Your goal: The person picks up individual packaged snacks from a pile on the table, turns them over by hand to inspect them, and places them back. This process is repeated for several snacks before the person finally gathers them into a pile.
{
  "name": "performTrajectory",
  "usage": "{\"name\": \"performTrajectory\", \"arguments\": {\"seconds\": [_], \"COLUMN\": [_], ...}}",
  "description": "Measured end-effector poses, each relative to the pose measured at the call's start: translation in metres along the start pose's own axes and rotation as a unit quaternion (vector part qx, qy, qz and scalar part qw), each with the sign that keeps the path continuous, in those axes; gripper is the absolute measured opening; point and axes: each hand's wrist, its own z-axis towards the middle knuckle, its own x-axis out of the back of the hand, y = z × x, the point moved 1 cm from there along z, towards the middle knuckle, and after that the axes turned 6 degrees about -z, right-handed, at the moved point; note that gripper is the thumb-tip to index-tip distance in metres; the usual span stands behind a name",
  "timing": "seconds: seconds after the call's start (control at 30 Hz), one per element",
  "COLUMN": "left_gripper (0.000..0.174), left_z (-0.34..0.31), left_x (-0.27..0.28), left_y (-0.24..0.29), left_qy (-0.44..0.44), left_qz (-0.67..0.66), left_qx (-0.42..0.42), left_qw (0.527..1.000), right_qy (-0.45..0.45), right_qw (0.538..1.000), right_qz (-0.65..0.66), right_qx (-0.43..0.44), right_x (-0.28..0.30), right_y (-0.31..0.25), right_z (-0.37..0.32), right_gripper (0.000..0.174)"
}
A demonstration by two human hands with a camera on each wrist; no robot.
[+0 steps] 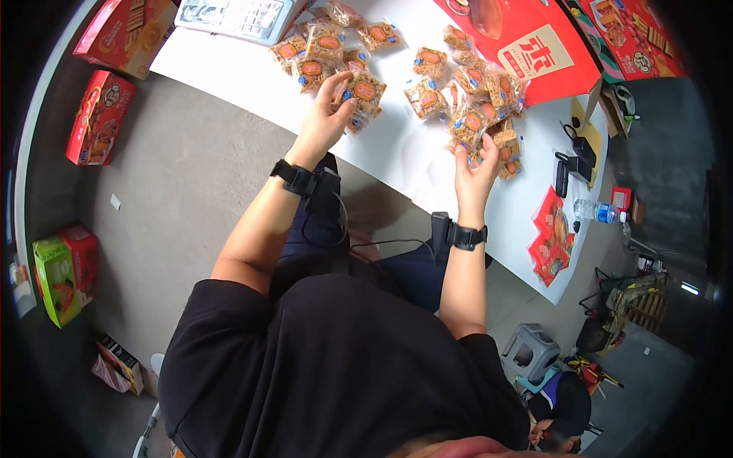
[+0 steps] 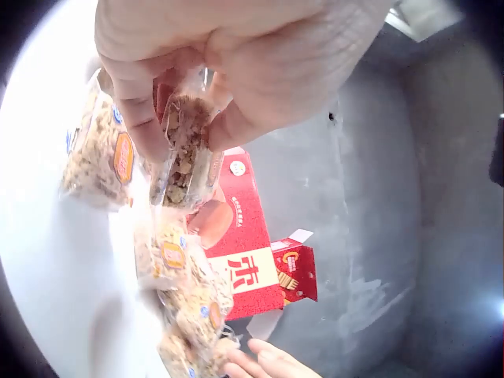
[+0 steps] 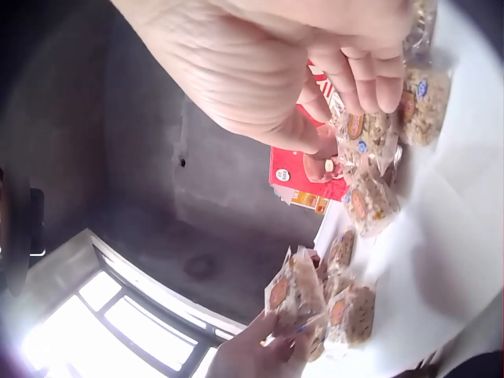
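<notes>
Clear-wrapped snack packets with orange labels lie in two piles on the white table (image 1: 397,164). At the left pile, the left hand (image 1: 324,126) (image 2: 252,59) pinches one packet (image 1: 364,89) (image 2: 185,157) between thumb and fingers; the right wrist view shows this packet (image 3: 295,291) raised in the left hand (image 3: 256,350). The right hand (image 1: 477,179) (image 3: 276,71) is at the near edge of the right pile (image 1: 469,114), its fingers slightly bent and spread over a packet (image 3: 374,138). Whether its fingertips touch that packet is hard to tell.
A large red box (image 1: 534,46) stands behind the right pile, and a clear-lidded container (image 1: 237,19) at the back left. On the right are black devices (image 1: 582,156), a water bottle (image 1: 595,211) and red packaging (image 1: 550,237). More boxes (image 1: 101,118) stand left of the table.
</notes>
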Motion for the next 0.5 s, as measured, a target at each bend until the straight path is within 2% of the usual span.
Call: {"name": "performTrajectory", "arguments": {"seconds": [0.03,0.07,0.13,0.17,0.23,0.3,0.33,0.5], "left_gripper": [0.046,0.046,0.039,0.039,0.035,0.036,0.036,0.039], "left_z": [0.004,0.008,0.013,0.018,0.026,0.025,0.024,0.013], "left_x": [0.002,0.003,0.005,0.007,0.011,0.010,0.010,0.005], "left_y": [-0.002,-0.003,-0.004,-0.008,-0.016,-0.021,-0.021,-0.020], "left_qy": [0.004,0.005,0.019,0.019,0.082,0.094,0.106,0.115], "left_qz": [0.009,0.010,0.059,0.060,0.182,0.154,0.126,0.122], "left_qx": [0.013,0.012,0.011,0.010,-0.050,-0.073,-0.095,-0.086], "left_qw": [1.000,1.000,0.998,0.998,0.979,0.981,0.982,0.982], "right_qy": [0.019,0.019,0.051,0.055,0.049,0.042,0.042,0.096], "right_qw": [0.999,0.999,0.987,0.984,0.981,0.977,0.977,0.979], "right_qz": [-0.004,-0.002,-0.139,-0.161,-0.181,-0.206,-0.206,-0.166], "right_qx": [0.040,0.041,0.066,0.058,0.042,0.038,0.038,0.061], "right_x": [-0.006,-0.012,-0.018,-0.026,-0.029,-0.031,-0.033,-0.041], "right_y": [0.005,0.009,0.003,0.008,-0.005,-0.008,-0.007,-0.001], "right_z": [0.008,0.013,0.020,0.023,0.023,0.025,0.026,0.033], "right_gripper": [0.062,0.062,0.072,0.084,0.087,0.094,0.094,0.089]}}
